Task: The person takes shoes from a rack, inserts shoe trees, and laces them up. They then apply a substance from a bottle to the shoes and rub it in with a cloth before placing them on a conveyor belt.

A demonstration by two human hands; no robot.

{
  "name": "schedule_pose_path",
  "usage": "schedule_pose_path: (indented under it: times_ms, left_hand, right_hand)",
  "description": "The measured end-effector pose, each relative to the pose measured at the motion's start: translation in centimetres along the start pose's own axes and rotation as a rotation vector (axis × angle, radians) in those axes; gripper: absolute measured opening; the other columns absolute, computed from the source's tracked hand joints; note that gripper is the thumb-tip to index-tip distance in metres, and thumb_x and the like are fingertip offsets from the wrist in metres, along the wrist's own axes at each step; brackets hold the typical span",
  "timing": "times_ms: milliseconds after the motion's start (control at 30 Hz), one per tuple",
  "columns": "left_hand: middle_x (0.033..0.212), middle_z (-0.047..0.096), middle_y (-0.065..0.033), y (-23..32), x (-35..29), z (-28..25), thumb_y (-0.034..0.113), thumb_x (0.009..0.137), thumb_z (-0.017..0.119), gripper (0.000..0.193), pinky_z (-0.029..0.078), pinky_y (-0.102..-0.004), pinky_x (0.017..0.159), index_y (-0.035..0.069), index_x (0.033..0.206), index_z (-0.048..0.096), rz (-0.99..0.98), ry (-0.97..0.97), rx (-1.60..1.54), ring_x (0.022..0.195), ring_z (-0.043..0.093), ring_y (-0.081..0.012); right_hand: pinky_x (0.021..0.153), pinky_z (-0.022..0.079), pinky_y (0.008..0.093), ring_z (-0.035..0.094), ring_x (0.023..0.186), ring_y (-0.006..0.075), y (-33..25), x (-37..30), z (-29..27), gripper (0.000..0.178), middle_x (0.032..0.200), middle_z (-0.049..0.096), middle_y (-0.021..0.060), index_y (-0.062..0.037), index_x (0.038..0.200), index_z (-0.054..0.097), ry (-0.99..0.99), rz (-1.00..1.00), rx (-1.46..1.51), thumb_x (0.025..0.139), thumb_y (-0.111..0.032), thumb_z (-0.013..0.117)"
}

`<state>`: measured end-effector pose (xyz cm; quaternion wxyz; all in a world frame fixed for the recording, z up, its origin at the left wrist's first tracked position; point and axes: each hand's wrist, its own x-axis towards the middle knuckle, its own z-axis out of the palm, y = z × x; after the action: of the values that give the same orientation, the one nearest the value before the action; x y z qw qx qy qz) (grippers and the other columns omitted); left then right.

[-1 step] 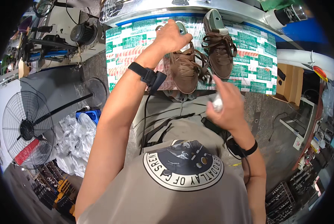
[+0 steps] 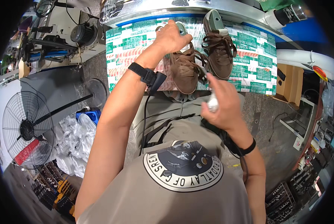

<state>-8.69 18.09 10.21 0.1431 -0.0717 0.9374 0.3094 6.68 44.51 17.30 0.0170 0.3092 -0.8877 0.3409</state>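
Two brown lace-up shoes lie side by side, toes toward me, on a surface covered in green-and-white printed tape (image 2: 249, 71). My left hand (image 2: 171, 38) is closed over the heel end of the left shoe (image 2: 185, 78), hiding part of its collar. Beside it, the right shoe (image 2: 220, 63) has loosely tied laces and a pale green insole showing. My right hand (image 2: 225, 102) is wrapped round a slim tool with a shiny, pale handle (image 2: 212, 104). Its thin tip points at the laces of the left shoe; blur hides its exact kind and whether it touches.
A metal ledge (image 2: 152, 13) runs behind the taped surface. At left stand a wire-cage fan (image 2: 28, 129), a machine with a motor (image 2: 81, 33) and a heap of clear plastic bags (image 2: 75, 143). An open cardboard box (image 2: 290, 84) is at right.
My right hand has moved slightly left and toward the left shoe, bringing the tool's tip closer to its laces. My left hand and both shoes stay in place.
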Motion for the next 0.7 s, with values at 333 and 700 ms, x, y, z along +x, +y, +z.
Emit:
schedule_pose_path:
  times_ms: [333, 700]
  left_hand:
    - [0.143, 0.065, -0.0359, 0.9, -0.2, -0.4, 0.058, 0.089, 0.072, 0.095, 0.036, -0.0574, 0.125, -0.015, 0.145, 0.048, -0.056, -0.052, 0.047, 0.14, 0.06, -0.0479]
    - [0.143, 0.065, -0.0358, 1.8, -0.3, -0.4, 0.058, 0.089, 0.072, 0.1, 0.03, -0.0584, 0.128, -0.017, 0.149, 0.044, -0.048, -0.049, 0.07, 0.14, 0.06, -0.0468]
  right_hand:
    - [0.093, 0.05, 0.0475, 0.063, 0.102, 0.0351, 1.1, 4.3, 5.9, 0.085, 0.113, 0.065, 0.0169, 0.0054, 0.149, 0.056, -0.057, -0.161, -0.127, 0.078, -0.029, 0.087]
    - [0.089, 0.051, 0.0476, 0.065, 0.095, 0.0354, 0.8, 4.4, 4.6, 0.073, 0.1, 0.064, 0.0162, 0.0051, 0.134, 0.064, -0.074, -0.082, -0.036, 0.076, -0.035, 0.083]
